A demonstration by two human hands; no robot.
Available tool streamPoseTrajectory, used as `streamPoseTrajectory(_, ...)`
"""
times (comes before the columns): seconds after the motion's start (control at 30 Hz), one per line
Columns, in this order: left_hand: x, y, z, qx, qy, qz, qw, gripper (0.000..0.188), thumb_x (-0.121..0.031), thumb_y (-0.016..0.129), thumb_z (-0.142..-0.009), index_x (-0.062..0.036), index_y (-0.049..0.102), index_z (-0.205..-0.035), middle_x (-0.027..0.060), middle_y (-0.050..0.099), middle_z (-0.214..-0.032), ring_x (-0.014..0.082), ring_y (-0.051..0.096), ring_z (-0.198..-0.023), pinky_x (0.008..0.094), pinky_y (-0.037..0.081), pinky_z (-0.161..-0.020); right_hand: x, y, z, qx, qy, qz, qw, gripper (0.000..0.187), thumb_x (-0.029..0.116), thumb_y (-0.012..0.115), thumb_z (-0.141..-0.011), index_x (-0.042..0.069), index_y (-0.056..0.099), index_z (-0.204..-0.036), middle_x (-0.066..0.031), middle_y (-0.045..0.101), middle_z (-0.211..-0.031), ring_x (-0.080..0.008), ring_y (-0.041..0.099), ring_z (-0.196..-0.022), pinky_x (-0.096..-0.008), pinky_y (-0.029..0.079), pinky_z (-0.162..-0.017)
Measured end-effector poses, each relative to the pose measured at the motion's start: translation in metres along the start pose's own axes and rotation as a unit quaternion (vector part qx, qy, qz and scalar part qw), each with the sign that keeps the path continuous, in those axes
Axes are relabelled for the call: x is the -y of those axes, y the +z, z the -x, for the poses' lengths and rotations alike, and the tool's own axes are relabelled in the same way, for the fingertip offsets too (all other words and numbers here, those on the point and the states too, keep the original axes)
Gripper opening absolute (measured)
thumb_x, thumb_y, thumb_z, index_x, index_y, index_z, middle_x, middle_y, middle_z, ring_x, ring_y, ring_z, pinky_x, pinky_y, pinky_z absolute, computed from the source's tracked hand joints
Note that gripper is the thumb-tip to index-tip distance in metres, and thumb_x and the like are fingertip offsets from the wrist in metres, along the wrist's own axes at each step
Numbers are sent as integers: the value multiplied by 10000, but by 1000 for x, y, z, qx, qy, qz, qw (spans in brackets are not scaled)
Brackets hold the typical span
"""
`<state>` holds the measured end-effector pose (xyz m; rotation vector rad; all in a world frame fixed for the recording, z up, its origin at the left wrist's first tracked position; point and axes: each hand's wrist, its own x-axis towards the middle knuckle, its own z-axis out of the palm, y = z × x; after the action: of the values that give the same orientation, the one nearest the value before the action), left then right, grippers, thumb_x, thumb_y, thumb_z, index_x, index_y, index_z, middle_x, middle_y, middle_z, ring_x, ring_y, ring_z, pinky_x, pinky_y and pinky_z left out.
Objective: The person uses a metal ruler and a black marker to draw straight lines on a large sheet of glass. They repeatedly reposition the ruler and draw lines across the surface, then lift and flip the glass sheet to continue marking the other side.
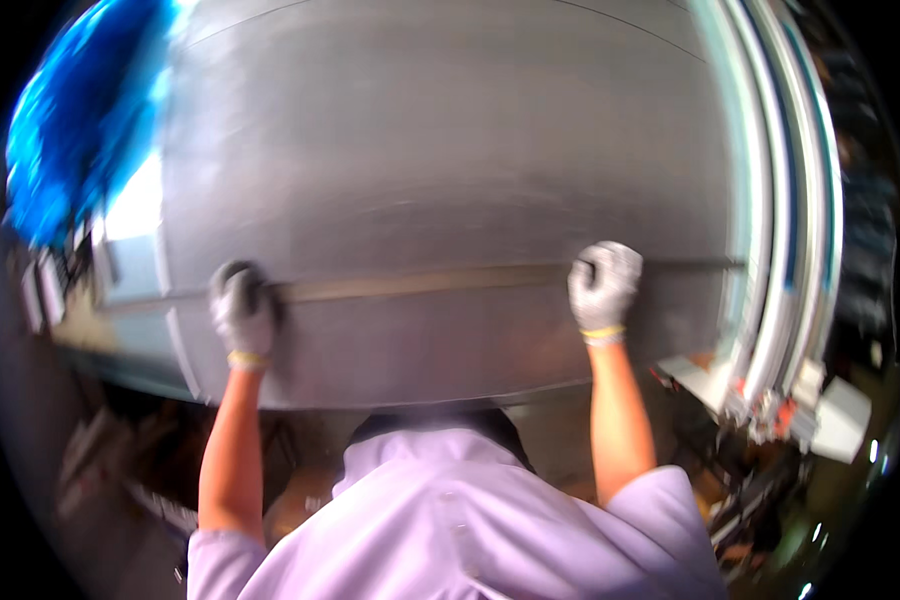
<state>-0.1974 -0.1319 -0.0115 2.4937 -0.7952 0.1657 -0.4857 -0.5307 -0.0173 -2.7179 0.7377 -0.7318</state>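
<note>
A broad grey sheet-like surface [440,150] spreads in front of me. Across its near part runs a long, narrow brownish strip [425,287], reaching from one hand to the other; whether it is a loose bar or a folded edge I cannot tell. At the strip's left end is my left hand [242,308], in a pale glove with darker fingertips, curled closed and blurred by motion. My right hand [604,285], gloved in the same way with a yellow cuff band, is closed at the right end, thumb against the fingers.
Shiny blue plastic film [90,120] bulges at the far left. Pale parallel rails [770,200] run along the right side, with a white box-like part [842,420] at their near end. The surface's near edge [450,404] lies just before my body.
</note>
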Motion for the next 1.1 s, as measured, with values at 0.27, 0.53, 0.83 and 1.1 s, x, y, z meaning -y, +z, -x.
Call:
streamPoseTrajectory(0.27,2,-7,-10,-52,32,40,997,218,58,674,-698,-49,640,-885,138,639,-1063,369,602,-1077,453,497,-929,7,2,10,25,-36,-10,999,172,40,742,-777,42,630,-907,-124,615,-926,-347,585,-939,-482,457,-867)
streamPoseTrajectory(0.53,6,-3,-6,-54,53,60,995,231,66,682,-707,-63,639,-893,128,640,-1063,367,608,-1091,445,509,-912,2,4,15,38,-31,6,999,149,34,721,-793,21,619,-900,-138,599,-938,-350,576,-948,-482,455,-878)
streamPoseTrajectory(0.83,6,-2,-7,-51,56,50,996,228,55,694,-707,-64,645,-895,125,642,-1068,359,611,-1095,441,512,-912,0,5,14,39,-35,10,999,136,43,715,-807,16,622,-902,-143,603,-951,-348,576,-949,-480,455,-885)
streamPoseTrajectory(1.1,10,-3,-6,-65,50,40,996,228,61,695,-698,-56,649,-888,121,650,-1060,358,620,-1076,437,512,-923,3,6,14,39,-36,7,999,149,45,723,-798,21,618,-901,-138,604,-938,-349,579,-947,-480,453,-884)
